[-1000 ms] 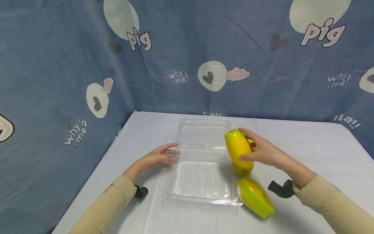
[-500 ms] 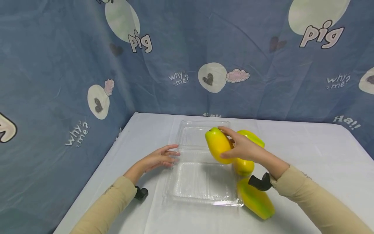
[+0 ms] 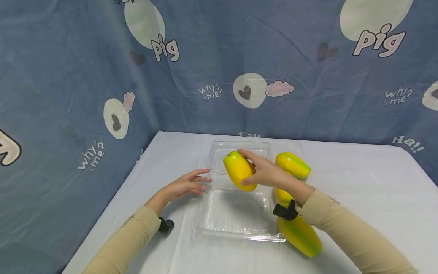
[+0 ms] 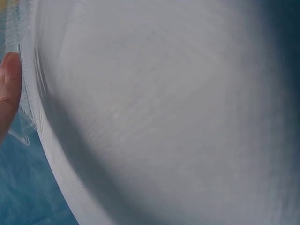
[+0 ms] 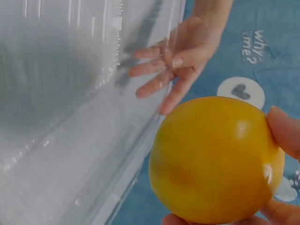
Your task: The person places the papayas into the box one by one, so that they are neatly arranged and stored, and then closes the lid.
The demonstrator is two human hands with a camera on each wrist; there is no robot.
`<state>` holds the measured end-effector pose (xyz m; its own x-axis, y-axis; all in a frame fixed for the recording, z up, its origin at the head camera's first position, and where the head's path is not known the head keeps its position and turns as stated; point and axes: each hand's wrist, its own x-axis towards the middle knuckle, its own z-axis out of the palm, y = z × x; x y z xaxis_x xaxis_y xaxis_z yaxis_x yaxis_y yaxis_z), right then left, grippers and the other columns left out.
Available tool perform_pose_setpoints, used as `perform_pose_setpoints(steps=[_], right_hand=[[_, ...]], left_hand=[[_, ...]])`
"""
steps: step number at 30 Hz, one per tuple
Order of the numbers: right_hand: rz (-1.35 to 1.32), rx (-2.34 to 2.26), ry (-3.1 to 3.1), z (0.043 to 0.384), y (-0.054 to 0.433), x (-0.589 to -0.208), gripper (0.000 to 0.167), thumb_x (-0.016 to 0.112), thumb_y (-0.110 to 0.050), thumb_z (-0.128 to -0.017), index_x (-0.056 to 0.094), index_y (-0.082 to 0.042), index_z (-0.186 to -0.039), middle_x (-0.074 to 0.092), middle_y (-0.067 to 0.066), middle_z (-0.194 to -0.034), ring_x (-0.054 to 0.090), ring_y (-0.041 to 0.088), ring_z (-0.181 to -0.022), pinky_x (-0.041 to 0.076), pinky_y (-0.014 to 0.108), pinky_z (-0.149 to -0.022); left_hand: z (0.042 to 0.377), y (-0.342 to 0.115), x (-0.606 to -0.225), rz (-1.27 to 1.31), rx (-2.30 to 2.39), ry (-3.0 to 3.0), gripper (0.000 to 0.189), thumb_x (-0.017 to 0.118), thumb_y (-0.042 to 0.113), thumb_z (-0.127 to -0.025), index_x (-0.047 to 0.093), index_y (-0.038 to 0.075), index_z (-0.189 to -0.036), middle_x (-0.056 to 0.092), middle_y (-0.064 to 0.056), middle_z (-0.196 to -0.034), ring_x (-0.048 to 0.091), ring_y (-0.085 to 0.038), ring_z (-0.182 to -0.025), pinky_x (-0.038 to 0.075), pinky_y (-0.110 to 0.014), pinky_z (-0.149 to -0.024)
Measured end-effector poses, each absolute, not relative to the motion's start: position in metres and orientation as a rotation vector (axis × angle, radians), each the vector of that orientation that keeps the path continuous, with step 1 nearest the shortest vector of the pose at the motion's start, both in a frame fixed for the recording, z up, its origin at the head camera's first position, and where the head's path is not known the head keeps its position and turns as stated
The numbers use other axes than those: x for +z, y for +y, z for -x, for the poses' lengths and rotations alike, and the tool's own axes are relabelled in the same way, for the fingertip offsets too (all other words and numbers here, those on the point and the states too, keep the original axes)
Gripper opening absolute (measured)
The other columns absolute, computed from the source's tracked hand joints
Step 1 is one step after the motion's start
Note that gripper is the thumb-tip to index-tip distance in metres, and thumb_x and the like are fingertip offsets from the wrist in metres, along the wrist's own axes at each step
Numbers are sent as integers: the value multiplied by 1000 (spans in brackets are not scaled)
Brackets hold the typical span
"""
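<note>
Fruit in hand: a yellow fruit [image 3: 236, 171] at the centre of the frame, seemingly lifted over the see-through box [image 3: 236, 213]; a soft shadow on the box floor supports that reading.
Right hand [image 3: 261, 171]: partly closed, its digits curled round the fruit from the right; one bears on the upper side, another on the lower, probably because a wide, smooth body needs bracing from both sides.
Which way it points: the narrow greenish tip aims to the upper left of the frame, the rounded end to the lower right; the long axis slants between them, and the right wrist view looks almost straight onto the round end.
Left hand [image 3: 188, 186]: loosely spread, gripping nothing, by the box's left edge; perhaps there to steady it; whether the fingertips touch the plastic cannot be told.
Box and lid: laid flat, the lid [image 3: 219, 152] folded back toward the top of the frame, presumably to leave the base uncovered.
Other fruit: three at right of centre; an upper fruit [image 3: 292, 165], a middle fruit [image 3: 282, 196] partly behind the right forearm, a lower fruit [image 3: 302, 238] by the box's near corner; likely kept on that side for the right hand's reach.
</note>
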<state>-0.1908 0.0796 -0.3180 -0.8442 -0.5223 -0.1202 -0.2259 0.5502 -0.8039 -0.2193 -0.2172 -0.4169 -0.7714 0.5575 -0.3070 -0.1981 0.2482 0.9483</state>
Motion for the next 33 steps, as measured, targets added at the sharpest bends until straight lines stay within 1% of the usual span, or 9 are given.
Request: perform_pose_setpoints(steps=[4,10,15,19,23,27,33], right_hand=[[695,-1139,2485,191,70,-324,86,73,-12,-74,25,-13,-145,39,13,-141,44,30,-119,41,46,-95],[767,-1156,2514,192,55,-333,84,74,-9,-73,28,-12,-143,42,10,-139,48,27,-111,42,43,-92],[789,-1097,2544,194,47,-342,83,74,-9,-71,30,-11,-142,44,8,-136,48,25,-109,42,42,-91],[838,-1046,2567,194,42,-349,82,75,-9,-71,32,-8,-141,48,10,-132,50,25,-106,44,42,-89],[845,-1008,2604,193,38,-354,82,76,-9,-69,35,-7,-140,51,10,-129,47,27,-106,42,43,-88],[814,-974,2632,191,33,-360,82,77,-11,-67,37,-9,-139,52,9,-129,42,29,-105,39,43,-86],[857,-933,2645,191,26,-368,82,77,-11,-66,38,-8,-138,52,7,-130,44,28,-102,38,39,-84]], left_hand=[[220,-217,-417,-328,1582,1904,67,56,11,-87,21,10,-145,36,-21,-142,47,-34,-122,47,-35,-89],[220,-218,-416,-335,1581,1886,69,55,12,-86,20,9,-145,34,-21,-142,45,-34,-123,47,-36,-90],[220,-218,-416,-331,1580,1889,68,55,12,-85,22,12,-145,35,-21,-142,45,-34,-123,47,-36,-90],[219,-217,-416,-331,1576,1888,68,56,13,-85,23,13,-144,36,-21,-141,46,-33,-122,47,-36,-90],[220,-218,-416,-325,1571,1888,70,57,14,-84,23,14,-145,36,-21,-141,47,-32,-121,47,-36,-90],[220,-219,-416,-319,1563,1891,70,58,14,-84,22,14,-145,34,-21,-141,48,-31,-121,46,-36,-91],[220,-221,-418,-333,1551,1878,72,57,12,-84,20,15,-146,30,-21,-144,45,-33,-123,44,-39,-94]])
